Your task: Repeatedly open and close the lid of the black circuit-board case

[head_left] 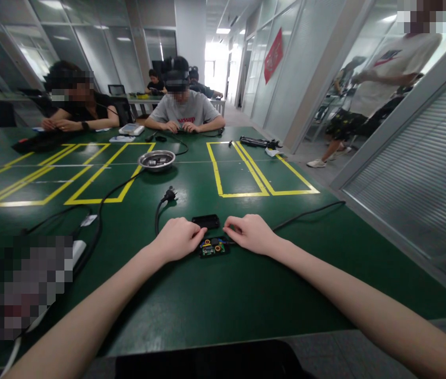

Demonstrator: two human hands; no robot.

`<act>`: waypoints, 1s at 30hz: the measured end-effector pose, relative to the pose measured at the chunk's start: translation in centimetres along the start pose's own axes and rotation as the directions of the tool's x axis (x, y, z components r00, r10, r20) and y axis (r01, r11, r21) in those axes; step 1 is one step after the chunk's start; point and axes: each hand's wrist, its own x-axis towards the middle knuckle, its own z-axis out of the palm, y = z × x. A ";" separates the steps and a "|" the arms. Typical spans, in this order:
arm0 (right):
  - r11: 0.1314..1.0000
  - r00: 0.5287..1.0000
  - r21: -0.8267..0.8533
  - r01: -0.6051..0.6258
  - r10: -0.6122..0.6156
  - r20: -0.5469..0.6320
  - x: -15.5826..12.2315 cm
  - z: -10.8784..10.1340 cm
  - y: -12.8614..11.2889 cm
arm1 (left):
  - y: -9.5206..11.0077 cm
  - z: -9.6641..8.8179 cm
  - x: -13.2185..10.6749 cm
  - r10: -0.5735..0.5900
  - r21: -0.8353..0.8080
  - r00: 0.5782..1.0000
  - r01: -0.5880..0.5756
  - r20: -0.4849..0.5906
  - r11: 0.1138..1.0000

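Observation:
A small black case half with an exposed circuit board (214,248) lies on the green table, between my two hands and slightly nearer to me. Copper-coloured coils and blue parts show on the board. Just beyond it is an empty black case half (206,221). My left hand (178,240) is closed, its fingertips beside the board's upper left corner. With thumb and forefinger pinched, my right hand (251,235) hovers by the board's upper right side, near a thin cable. Whatever either hand holds is too small or hidden to tell.
A black power plug (169,195) on a cable lies beyond my left hand. Farther off stands a metal bowl (157,160) with metal pieces in it. Yellow tape (242,195) marks the green table (159,316). Co-workers sit opposite; a black cable (313,211) runs right.

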 end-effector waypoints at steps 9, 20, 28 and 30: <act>0.982 0.984 0.070 -0.176 0.174 0.037 0.5 -0.6 -0.4 | 1.0 0.2 -0.1 0.001 0.139 1.000 -0.003 0.019 0.990; 0.975 0.974 -0.026 -0.219 0.217 -0.057 0.7 -0.1 -1.0 | 0.4 -0.4 0.4 -0.095 0.149 0.995 0.087 0.044 0.985; 0.959 0.959 -0.049 -0.278 0.275 -0.063 1.0 -0.3 -1.5 | 0.2 0.3 0.4 -0.087 0.146 0.996 0.087 -0.006 0.986; 0.963 0.963 -0.047 -0.267 0.264 -0.061 1.1 -0.5 -1.6 | 0.2 0.4 0.4 -0.076 0.156 0.997 0.075 -0.004 0.985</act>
